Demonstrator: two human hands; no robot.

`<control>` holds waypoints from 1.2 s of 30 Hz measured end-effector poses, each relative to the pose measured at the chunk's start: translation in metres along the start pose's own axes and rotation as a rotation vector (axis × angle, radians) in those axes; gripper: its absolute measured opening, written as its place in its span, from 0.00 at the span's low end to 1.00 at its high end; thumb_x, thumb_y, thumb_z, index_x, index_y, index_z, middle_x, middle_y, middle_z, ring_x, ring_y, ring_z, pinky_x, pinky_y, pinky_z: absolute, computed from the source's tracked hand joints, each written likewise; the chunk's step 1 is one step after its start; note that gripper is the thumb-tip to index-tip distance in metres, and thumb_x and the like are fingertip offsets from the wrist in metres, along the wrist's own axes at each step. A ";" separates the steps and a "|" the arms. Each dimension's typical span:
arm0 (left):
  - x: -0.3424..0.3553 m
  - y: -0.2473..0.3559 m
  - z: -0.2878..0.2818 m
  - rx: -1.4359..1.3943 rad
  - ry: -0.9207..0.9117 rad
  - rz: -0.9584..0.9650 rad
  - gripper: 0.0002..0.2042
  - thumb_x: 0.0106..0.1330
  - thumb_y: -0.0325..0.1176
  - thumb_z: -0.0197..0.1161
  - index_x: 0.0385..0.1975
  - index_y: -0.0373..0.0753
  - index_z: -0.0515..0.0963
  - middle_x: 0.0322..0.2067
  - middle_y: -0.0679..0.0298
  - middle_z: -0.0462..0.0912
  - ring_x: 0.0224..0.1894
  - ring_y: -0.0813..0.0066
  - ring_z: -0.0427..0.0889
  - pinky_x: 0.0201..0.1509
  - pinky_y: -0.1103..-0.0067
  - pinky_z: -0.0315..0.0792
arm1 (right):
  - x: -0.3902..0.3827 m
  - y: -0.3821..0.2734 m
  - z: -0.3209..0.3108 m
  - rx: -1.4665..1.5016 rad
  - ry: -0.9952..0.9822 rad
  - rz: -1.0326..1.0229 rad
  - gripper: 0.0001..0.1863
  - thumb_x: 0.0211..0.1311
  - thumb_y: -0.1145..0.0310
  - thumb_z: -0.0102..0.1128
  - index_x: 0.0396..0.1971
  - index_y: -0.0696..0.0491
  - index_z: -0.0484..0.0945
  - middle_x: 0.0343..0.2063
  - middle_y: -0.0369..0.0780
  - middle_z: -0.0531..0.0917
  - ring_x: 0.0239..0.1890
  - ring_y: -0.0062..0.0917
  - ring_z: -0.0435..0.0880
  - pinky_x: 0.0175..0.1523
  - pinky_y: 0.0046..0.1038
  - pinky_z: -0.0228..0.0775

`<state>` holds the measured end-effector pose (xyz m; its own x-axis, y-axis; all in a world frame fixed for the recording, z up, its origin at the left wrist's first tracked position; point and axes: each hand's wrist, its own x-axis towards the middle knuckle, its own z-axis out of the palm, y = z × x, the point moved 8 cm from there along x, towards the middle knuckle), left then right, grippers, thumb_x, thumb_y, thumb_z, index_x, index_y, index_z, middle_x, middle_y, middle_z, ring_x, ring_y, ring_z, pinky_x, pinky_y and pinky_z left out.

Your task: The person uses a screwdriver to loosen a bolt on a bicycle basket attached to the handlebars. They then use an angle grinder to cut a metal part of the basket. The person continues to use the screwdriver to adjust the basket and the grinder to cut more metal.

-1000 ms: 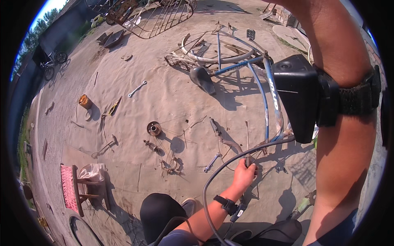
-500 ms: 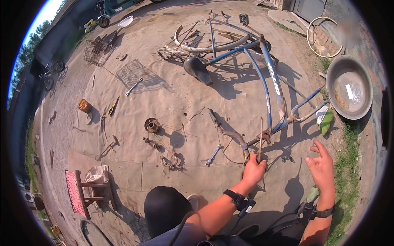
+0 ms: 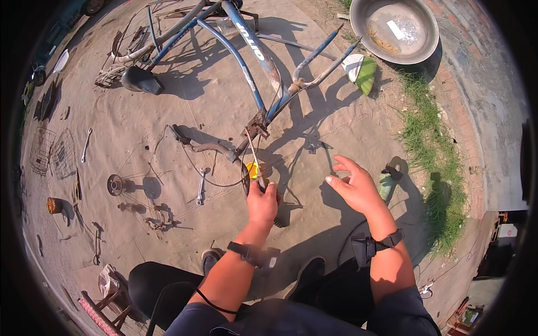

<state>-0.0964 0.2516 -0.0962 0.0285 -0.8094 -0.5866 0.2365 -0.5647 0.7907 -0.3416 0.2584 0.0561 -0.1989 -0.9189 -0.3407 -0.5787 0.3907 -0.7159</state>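
My left hand (image 3: 262, 206) is closed around the dark handle of a screwdriver (image 3: 253, 147). Its thin shaft points up toward the rusty end of a blue bicycle frame (image 3: 227, 46) lying on the ground. Beside the shaft, a yellow piece (image 3: 253, 169) shows just above my fingers; its kind is unclear. Rusty handlebars (image 3: 208, 147) extend left from that end, with a thin cable looping below. My right hand (image 3: 357, 189) hangs over the ground to the right, fingers apart and holding nothing. Nearest to it is a green tool (image 3: 385, 185) with a dark end, partly behind my forearm.
A wrench (image 3: 201, 186) lies left of my left hand, another wrench (image 3: 87, 145) farther off. Wheel hub parts (image 3: 115, 185), a rusty can (image 3: 54, 205) and wire baskets (image 3: 63, 154) are scattered left. A metal basin (image 3: 370, 42) stands far right, beside grass (image 3: 428, 151).
The view has swung to the right, so the frame and scattered parts appear farther left and higher. My left hand keeps its hold on the screwdriver; my right hand stays open.
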 end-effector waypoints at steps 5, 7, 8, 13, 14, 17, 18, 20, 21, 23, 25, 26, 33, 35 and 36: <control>-0.006 -0.017 -0.004 -0.068 0.028 -0.005 0.08 0.78 0.35 0.60 0.39 0.39 0.71 0.27 0.64 0.76 0.21 0.73 0.78 0.23 0.75 0.72 | -0.001 0.001 0.007 -0.010 -0.028 -0.059 0.36 0.68 0.58 0.73 0.71 0.55 0.70 0.55 0.44 0.85 0.37 0.20 0.83 0.45 0.27 0.79; -0.007 -0.021 -0.002 -0.095 0.008 -0.026 0.09 0.78 0.36 0.59 0.39 0.39 0.71 0.27 0.64 0.76 0.21 0.73 0.78 0.23 0.74 0.72 | -0.003 -0.001 0.007 -0.004 -0.044 -0.044 0.36 0.68 0.58 0.73 0.71 0.56 0.71 0.55 0.45 0.85 0.36 0.20 0.83 0.44 0.26 0.79; -0.007 -0.022 0.000 -0.111 -0.003 -0.036 0.09 0.78 0.37 0.59 0.39 0.39 0.71 0.27 0.63 0.76 0.21 0.73 0.78 0.23 0.74 0.72 | -0.004 -0.001 0.007 -0.003 -0.053 -0.029 0.36 0.68 0.58 0.73 0.71 0.56 0.71 0.54 0.45 0.85 0.36 0.20 0.83 0.44 0.26 0.79; 0.001 -0.016 0.006 -0.137 -0.058 -0.097 0.11 0.80 0.40 0.57 0.39 0.39 0.70 0.26 0.64 0.76 0.21 0.74 0.77 0.22 0.75 0.72 | -0.003 0.000 0.014 -0.056 -0.082 -0.042 0.35 0.69 0.59 0.72 0.71 0.56 0.71 0.54 0.45 0.85 0.37 0.20 0.84 0.44 0.26 0.79; 0.004 -0.015 0.006 -0.148 -0.064 -0.105 0.11 0.81 0.40 0.57 0.39 0.39 0.70 0.25 0.65 0.76 0.20 0.76 0.76 0.22 0.76 0.72 | -0.002 0.000 0.015 -0.063 -0.089 -0.047 0.35 0.69 0.59 0.72 0.71 0.56 0.71 0.54 0.46 0.85 0.37 0.20 0.84 0.44 0.26 0.79; 0.010 -0.010 0.005 -0.156 -0.073 -0.094 0.11 0.81 0.41 0.57 0.39 0.40 0.71 0.24 0.65 0.75 0.21 0.76 0.76 0.22 0.76 0.72 | -0.003 -0.003 0.016 -0.058 -0.098 -0.058 0.35 0.69 0.59 0.72 0.70 0.56 0.71 0.54 0.46 0.85 0.38 0.21 0.85 0.44 0.26 0.79; 0.012 -0.008 0.003 -0.151 -0.076 -0.098 0.11 0.81 0.41 0.57 0.39 0.41 0.71 0.24 0.66 0.75 0.21 0.76 0.76 0.22 0.76 0.72 | -0.003 -0.004 0.016 -0.051 -0.099 -0.061 0.35 0.69 0.59 0.72 0.70 0.56 0.71 0.54 0.46 0.86 0.38 0.21 0.85 0.44 0.27 0.79; 0.016 -0.006 0.002 -0.141 -0.085 -0.110 0.11 0.81 0.42 0.58 0.39 0.41 0.71 0.23 0.66 0.75 0.20 0.77 0.75 0.22 0.76 0.72 | -0.003 -0.004 0.017 -0.059 -0.102 -0.057 0.35 0.69 0.59 0.72 0.70 0.56 0.71 0.54 0.47 0.86 0.38 0.22 0.85 0.44 0.27 0.79; 0.018 -0.005 0.001 -0.132 -0.084 -0.116 0.12 0.81 0.42 0.58 0.39 0.41 0.71 0.23 0.66 0.74 0.20 0.77 0.75 0.22 0.76 0.72 | -0.002 -0.004 0.017 -0.062 -0.104 -0.056 0.35 0.69 0.59 0.73 0.70 0.56 0.71 0.54 0.47 0.86 0.38 0.22 0.85 0.45 0.27 0.79; 0.020 -0.004 -0.002 -0.112 -0.085 -0.129 0.12 0.81 0.42 0.58 0.39 0.41 0.71 0.23 0.66 0.74 0.20 0.77 0.74 0.21 0.76 0.71 | -0.003 -0.005 0.019 -0.066 -0.108 -0.057 0.34 0.68 0.59 0.73 0.70 0.56 0.72 0.54 0.47 0.86 0.38 0.22 0.85 0.45 0.27 0.79; 0.019 -0.002 -0.005 -0.118 -0.070 -0.107 0.12 0.81 0.42 0.58 0.39 0.40 0.71 0.23 0.67 0.74 0.19 0.77 0.73 0.20 0.76 0.70 | -0.003 -0.006 0.021 -0.068 -0.114 -0.060 0.34 0.68 0.59 0.73 0.70 0.56 0.72 0.53 0.47 0.86 0.38 0.22 0.85 0.44 0.27 0.79; 0.018 -0.002 -0.006 -0.121 -0.063 -0.096 0.12 0.81 0.42 0.58 0.39 0.40 0.71 0.23 0.67 0.74 0.18 0.77 0.73 0.20 0.76 0.70 | -0.003 -0.007 0.022 -0.068 -0.118 -0.062 0.34 0.68 0.59 0.73 0.69 0.57 0.72 0.53 0.47 0.86 0.38 0.22 0.85 0.44 0.27 0.79; 0.024 0.005 -0.014 -0.101 0.113 -0.005 0.10 0.78 0.37 0.62 0.42 0.38 0.72 0.25 0.66 0.75 0.17 0.77 0.74 0.19 0.76 0.69 | -0.005 -0.012 0.019 -0.058 -0.122 -0.035 0.34 0.69 0.59 0.73 0.69 0.57 0.72 0.53 0.47 0.86 0.39 0.22 0.85 0.47 0.27 0.79; 0.042 0.035 -0.027 -0.053 0.208 0.086 0.10 0.76 0.33 0.65 0.43 0.36 0.71 0.27 0.65 0.77 0.18 0.77 0.76 0.21 0.77 0.72 | -0.005 -0.014 0.018 -0.044 -0.117 -0.051 0.34 0.69 0.59 0.73 0.69 0.57 0.72 0.53 0.47 0.86 0.39 0.22 0.85 0.47 0.26 0.79; 0.054 0.054 -0.035 -0.047 0.282 0.131 0.09 0.74 0.31 0.65 0.43 0.35 0.72 0.28 0.64 0.78 0.20 0.76 0.77 0.22 0.77 0.75 | -0.005 -0.015 0.020 -0.039 -0.117 -0.059 0.34 0.69 0.60 0.73 0.69 0.57 0.72 0.53 0.47 0.86 0.39 0.22 0.85 0.47 0.26 0.79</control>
<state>-0.0486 0.1835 -0.0913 0.3285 -0.7945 -0.5108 0.2571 -0.4451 0.8578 -0.3161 0.2584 0.0571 -0.0716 -0.9267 -0.3689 -0.6174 0.3316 -0.7133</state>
